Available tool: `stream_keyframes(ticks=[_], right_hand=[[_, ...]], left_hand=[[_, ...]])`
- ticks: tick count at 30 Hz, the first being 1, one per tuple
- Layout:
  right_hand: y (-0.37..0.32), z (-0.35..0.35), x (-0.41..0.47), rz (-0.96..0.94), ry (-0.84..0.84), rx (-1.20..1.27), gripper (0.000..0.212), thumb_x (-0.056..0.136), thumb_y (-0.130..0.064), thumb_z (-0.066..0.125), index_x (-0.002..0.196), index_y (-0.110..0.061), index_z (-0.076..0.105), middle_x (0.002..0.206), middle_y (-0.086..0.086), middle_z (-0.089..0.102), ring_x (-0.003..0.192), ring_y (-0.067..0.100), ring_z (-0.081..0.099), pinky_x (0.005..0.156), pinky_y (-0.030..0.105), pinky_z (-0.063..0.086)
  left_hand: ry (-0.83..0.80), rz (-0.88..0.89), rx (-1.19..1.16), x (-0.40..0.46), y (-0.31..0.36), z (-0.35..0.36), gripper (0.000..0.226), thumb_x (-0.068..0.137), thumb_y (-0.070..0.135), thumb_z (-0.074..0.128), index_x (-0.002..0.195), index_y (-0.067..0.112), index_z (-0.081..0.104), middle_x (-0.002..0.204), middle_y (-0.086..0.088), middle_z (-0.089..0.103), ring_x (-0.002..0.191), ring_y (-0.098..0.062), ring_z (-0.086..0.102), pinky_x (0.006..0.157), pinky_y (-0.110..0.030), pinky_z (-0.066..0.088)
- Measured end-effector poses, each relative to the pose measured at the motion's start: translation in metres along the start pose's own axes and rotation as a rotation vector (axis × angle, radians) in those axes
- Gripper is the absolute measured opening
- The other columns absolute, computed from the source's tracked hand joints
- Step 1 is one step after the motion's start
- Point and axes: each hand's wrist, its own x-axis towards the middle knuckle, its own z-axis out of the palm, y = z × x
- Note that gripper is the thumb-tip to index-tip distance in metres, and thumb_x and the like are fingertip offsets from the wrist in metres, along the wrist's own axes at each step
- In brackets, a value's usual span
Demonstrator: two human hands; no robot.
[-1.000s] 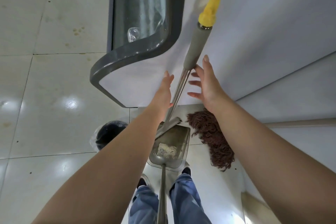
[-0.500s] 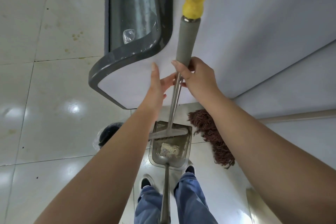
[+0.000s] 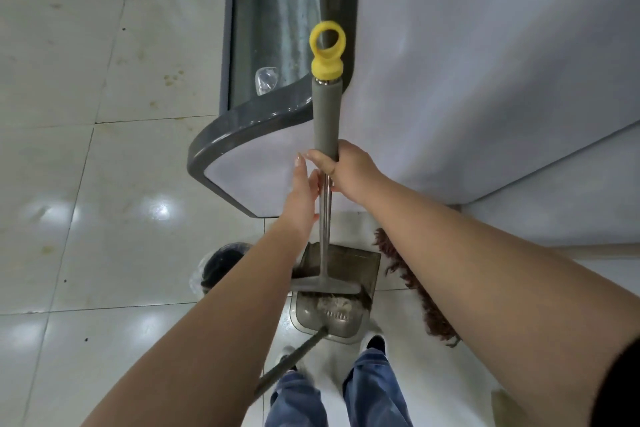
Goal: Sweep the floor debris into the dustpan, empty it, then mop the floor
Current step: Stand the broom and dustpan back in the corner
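A grey-rimmed counter [image 3: 450, 62] is seen at twelve o'clock above a tiled floor [image 3: 86, 184]. A brown mop [image 3: 415, 288] lies at four o'clock. At six o'clock, debris is held in the dustpan [image 3: 337, 317], with the broom [image 3: 325, 121] stood upright in it. The broom's grey handle is grasped by the right hand [image 3: 349, 172]; its shaft is touched by the straight-fingered left hand [image 3: 304, 198].

Right hand [image 3: 349, 172] on broom [image 3: 325, 121] (upright)

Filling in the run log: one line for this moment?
right hand: grips broom | left hand: open beside | dustpan: holds debris
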Motion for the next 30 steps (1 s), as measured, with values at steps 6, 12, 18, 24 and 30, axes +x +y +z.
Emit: stream_keyframes(ticks=[6, 12, 18, 24, 30], right_hand=[[-0.005, -0.007, -0.002, 0.052, -0.038, -0.088, 0.052, 0.09, -0.055, 0.048, 0.121, -0.014, 0.052, 0.1, 0.0, 0.059, 0.093, 0.019, 0.055, 0.075, 0.026, 0.037], [-0.004, -0.006, -0.013, 0.044, 0.089, 0.044, 0.049, 0.09, -0.052, 0.049, 0.125, -0.018, 0.048, 0.099, -0.002, 0.058, 0.092, 0.017, 0.059, 0.062, 0.018, 0.039], [0.0, -0.01, -0.014, 0.061, 0.23, 0.045, 0.04, 0.092, -0.035, 0.054, 0.128, -0.016, 0.046, 0.096, -0.004, 0.052, 0.075, 0.009, 0.053, 0.059, 0.016, 0.037], [-0.002, -0.027, -0.022, 0.056, 0.275, -0.032, 0.046, 0.092, -0.04, 0.054, 0.129, -0.014, 0.046, 0.093, -0.006, 0.049, 0.068, 0.006, 0.047, 0.051, 0.011, 0.03], [-0.004, -0.061, -0.033, 0.012, 0.361, -0.127, 0.042, 0.094, -0.04, 0.051, 0.122, -0.009, 0.051, 0.078, -0.01, 0.052, 0.062, 0.004, 0.048, 0.049, 0.014, 0.035]], left_hand=[[0.014, -0.025, -0.096, -0.003, 0.002, -0.001, 0.081, 0.089, 0.067, 0.0, 0.147, 0.017, 0.027, 0.153, 0.003, 0.027, 0.141, -0.012, 0.022, 0.11, -0.043, 0.02], [-0.068, -0.03, -0.03, -0.007, 0.006, -0.006, 0.084, 0.086, 0.069, -0.007, 0.146, 0.023, 0.031, 0.154, 0.002, 0.024, 0.143, -0.018, 0.016, 0.111, -0.045, 0.017], [-0.12, -0.066, 0.028, -0.01, -0.001, -0.003, 0.085, 0.085, 0.071, -0.005, 0.144, 0.024, 0.033, 0.153, 0.002, 0.027, 0.142, -0.017, 0.018, 0.11, -0.045, 0.019], [-0.153, -0.051, 0.095, -0.013, -0.001, 0.008, 0.081, 0.086, 0.069, -0.004, 0.145, 0.026, 0.03, 0.154, 0.002, 0.026, 0.142, -0.019, 0.018, 0.111, -0.045, 0.019], [-0.197, 0.018, 0.127, -0.014, 0.009, 0.028, 0.078, 0.087, 0.068, -0.003, 0.143, 0.029, 0.035, 0.151, 0.001, 0.033, 0.14, -0.019, 0.024, 0.109, -0.043, 0.021]])
